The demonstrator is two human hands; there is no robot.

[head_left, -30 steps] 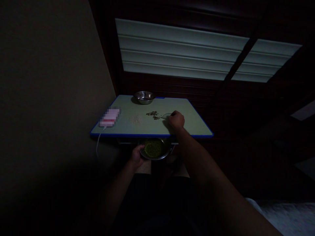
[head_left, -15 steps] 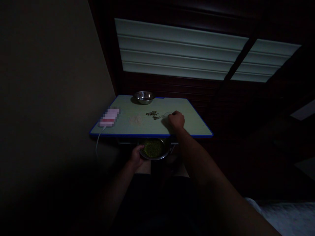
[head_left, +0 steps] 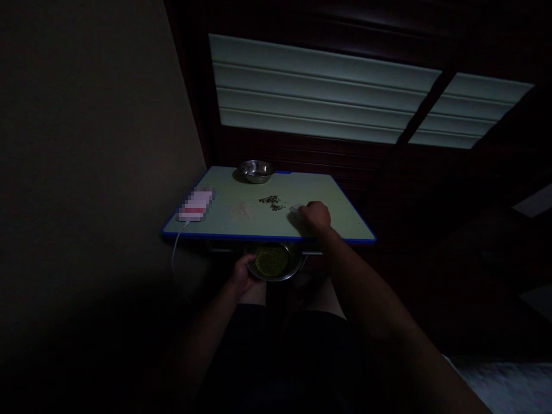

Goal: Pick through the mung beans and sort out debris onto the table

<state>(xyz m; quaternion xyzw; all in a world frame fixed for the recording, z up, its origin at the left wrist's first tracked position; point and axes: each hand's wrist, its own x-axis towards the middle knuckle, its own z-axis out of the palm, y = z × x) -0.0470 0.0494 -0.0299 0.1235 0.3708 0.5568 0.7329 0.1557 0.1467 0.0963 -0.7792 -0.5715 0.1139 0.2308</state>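
My left hand (head_left: 244, 275) grips the left rim of a steel bowl (head_left: 294, 270), thumb over the edge. Small green grains that look like mung beans (head_left: 271, 261) lie in this bowl, which is held low at the table's front edge. Over the right half of the tabletop, my right hand (head_left: 317, 216) is closed on a small clear scoop-like thing (head_left: 295, 209); its exact kind is hard to make out in the dim light. Just left of it lies a scattered pile of dark bits (head_left: 272, 202). Farther left a pale powdery or grainy patch (head_left: 242, 211) spreads on the table.
A second steel bowl (head_left: 256, 172) stands at the back of the blue-edged table (head_left: 336, 198). At the left edge lies a blurred-out pink phone-like device (head_left: 196, 205) with a white cable (head_left: 174, 250) hanging down. A wall rises on the left, dark panelling behind.
My right hand has shifted slightly to the right with the clear thing, away from the dark bits. The whole view has moved a little; my left hand keeps its hold on the bowl.
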